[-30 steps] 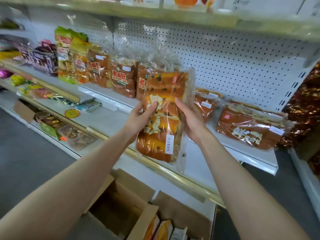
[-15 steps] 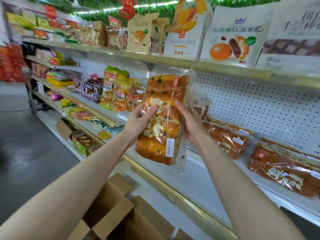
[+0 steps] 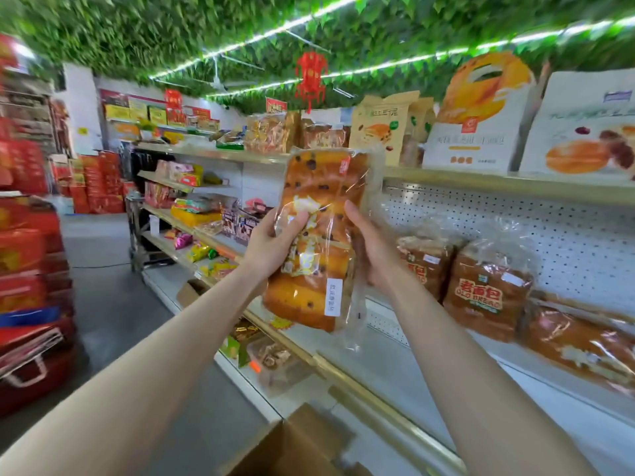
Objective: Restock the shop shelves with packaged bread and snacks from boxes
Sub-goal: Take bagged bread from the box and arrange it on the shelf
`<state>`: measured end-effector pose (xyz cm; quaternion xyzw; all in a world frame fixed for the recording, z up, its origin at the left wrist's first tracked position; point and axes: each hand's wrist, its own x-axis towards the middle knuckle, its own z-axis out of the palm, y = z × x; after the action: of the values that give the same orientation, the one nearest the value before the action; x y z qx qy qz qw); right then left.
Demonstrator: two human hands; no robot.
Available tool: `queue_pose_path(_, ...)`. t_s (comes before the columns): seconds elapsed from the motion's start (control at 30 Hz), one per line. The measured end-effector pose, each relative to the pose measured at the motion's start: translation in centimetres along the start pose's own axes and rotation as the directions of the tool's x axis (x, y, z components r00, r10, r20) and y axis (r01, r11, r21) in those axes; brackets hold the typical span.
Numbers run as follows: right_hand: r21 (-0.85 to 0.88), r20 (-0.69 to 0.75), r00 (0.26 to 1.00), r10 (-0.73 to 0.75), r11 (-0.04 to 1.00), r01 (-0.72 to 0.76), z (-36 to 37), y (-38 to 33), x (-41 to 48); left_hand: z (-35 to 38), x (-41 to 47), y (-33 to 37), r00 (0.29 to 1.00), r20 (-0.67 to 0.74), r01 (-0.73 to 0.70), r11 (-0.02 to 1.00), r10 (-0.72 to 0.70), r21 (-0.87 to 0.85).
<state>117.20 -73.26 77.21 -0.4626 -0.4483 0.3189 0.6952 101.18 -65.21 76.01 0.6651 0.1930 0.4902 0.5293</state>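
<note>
Bright, even shop light. LED strips (image 3: 395,65) glow overexposed across leafy ceiling (image 3: 137,36). Glare streaks on clear wrap of bread pack (image 3: 318,235). Motion blur smears red boxes (image 3: 27,269) at left edge and cardboard box (image 3: 295,448) below. Wide-angle bends shelf (image 3: 498,182) lines.

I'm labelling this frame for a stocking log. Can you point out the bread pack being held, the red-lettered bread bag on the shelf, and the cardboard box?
bread pack (image 3: 319,207): head view, upper front of the clear wrapper.
red-lettered bread bag (image 3: 481,297): head view, its printed label.
cardboard box (image 3: 295,448): head view, its open flap.
</note>
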Motion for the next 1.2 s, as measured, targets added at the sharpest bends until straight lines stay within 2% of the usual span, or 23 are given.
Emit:
queue_pose_path(0.17, -0.039, 0.026, 1.000, -0.007, 0.999, 0.008, 6.2, 1.9, 5.8, -6.8, 4.8, -1.4, 0.999, -0.053, 0.001, 1.000, -0.002, -0.024)
queue_pose_path(0.37, -0.082, 0.021, 0.999, -0.050, 0.995, 0.051, 10.0, 5.1, 12.7, -12.1, 10.8, -4.6, 0.999, -0.041, -0.023, 0.999, 0.021, -0.046)
queue_pose_path(0.63, -0.054, -0.047, 0.995, -0.085, 0.995, 0.083, 16.4, 10.4, 28.2, -20.4, 24.5, -9.1, 0.998, -0.036, -0.045, 0.998, 0.044, -0.032)
queue_pose_path(0.77, -0.098, -0.062, 0.993, -0.099, 0.991, 0.093, 18.2, 11.5, 34.4, -23.2, 30.5, -10.3, 0.999, -0.015, -0.038, 0.999, 0.038, -0.013)
queue_pose_path(0.83, -0.060, -0.077, 0.992, -0.103, 0.993, 0.098, 19.0, 11.7, 36.4, -24.1, 33.2, -11.2, 0.999, -0.017, -0.033, 0.999, 0.032, -0.037)
queue_pose_path(1.1, -0.078, -0.170, 0.977, -0.128, 0.990, 0.116, 20.3, 13.0, 43.9, -26.0, 44.0, -15.1, 0.995, 0.092, -0.039, 0.995, 0.047, -0.091)
queue_pose_path(1.2, -0.104, -0.266, 0.952, -0.154, 0.986, 0.131, 21.1, 14.3, 47.0, -26.9, 48.7, -17.4, 0.980, 0.186, -0.038, 0.990, 0.064, -0.139)
